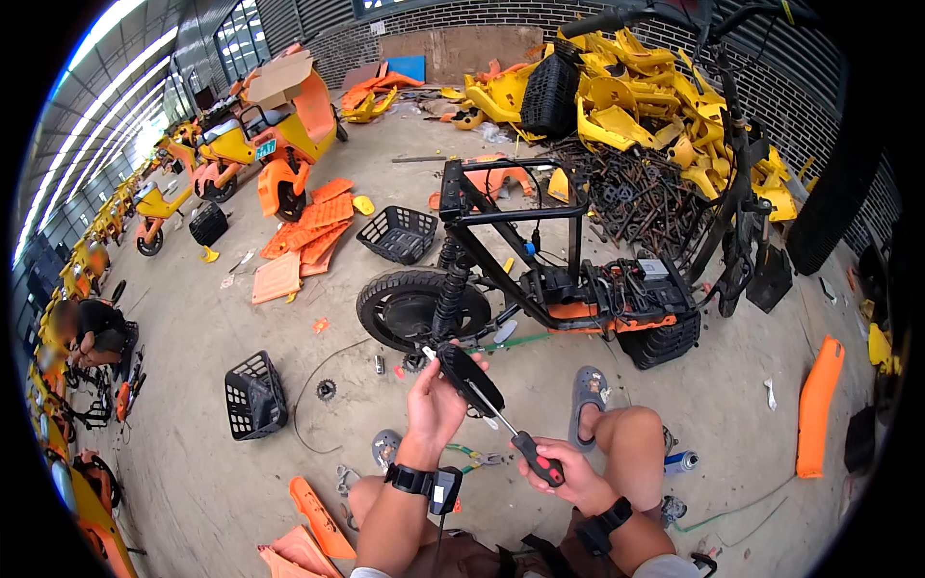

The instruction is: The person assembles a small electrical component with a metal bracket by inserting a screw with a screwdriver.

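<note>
My left hand (434, 405) grips an oblong black part (470, 379) with a pale metal piece at its end, in front of the rear wheel (405, 309) of a stripped black scooter frame (515, 218). My right hand (568, 475) is closed on a screwdriver (535, 456) with a black and red handle; its shaft runs up to the black part, its tip hard to make out. Below the wheel lie a toothed sprocket (327, 389), a small metal cylinder (380, 364) and green-handled pliers (467, 458).
Black baskets (255, 395) sit on the concrete floor (183, 328). Orange panels (821, 407) lie about, a spray can (680, 462) at my right. Yellow panels (636, 87) and dark metal parts are heaped behind. Scooters (284, 144) line the left, where another person (92, 332) squats.
</note>
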Demonstrator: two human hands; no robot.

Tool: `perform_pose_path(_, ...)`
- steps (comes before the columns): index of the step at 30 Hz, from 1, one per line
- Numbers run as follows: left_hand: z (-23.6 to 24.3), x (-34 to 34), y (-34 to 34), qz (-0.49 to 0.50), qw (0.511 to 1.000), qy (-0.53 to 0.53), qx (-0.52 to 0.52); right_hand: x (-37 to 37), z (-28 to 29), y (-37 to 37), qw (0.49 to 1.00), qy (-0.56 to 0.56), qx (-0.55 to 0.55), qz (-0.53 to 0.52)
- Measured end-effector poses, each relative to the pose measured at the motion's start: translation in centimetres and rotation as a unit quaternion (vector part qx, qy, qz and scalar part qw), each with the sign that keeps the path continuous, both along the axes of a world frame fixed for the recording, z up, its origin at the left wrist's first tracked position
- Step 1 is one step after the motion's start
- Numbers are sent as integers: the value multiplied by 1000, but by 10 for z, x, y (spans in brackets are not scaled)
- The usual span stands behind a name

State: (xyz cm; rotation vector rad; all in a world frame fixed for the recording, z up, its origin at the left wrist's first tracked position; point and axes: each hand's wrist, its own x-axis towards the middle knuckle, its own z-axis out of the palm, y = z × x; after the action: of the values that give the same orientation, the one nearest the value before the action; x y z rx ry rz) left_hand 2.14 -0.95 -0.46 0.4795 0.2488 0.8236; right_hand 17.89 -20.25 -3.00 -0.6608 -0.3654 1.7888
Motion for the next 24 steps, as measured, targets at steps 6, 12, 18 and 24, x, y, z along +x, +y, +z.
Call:
perform_pose_path(6,2,7,3,42,999,-3,-3,0,-3,-1,999,-36,-17,-12)
perform_pose_path(12,1,11,1,64,998,18,17,-2,-7,-2,998,-62,-13,-18)
perform_pose_path(18,-3,14,1,78,995,47,36,-4,-6,-3,996,-84,-21,-24)
perform_pose_path(24,-2,14,0,80,994,58,37,-5,-6,-3,996,-83,-25,-24)
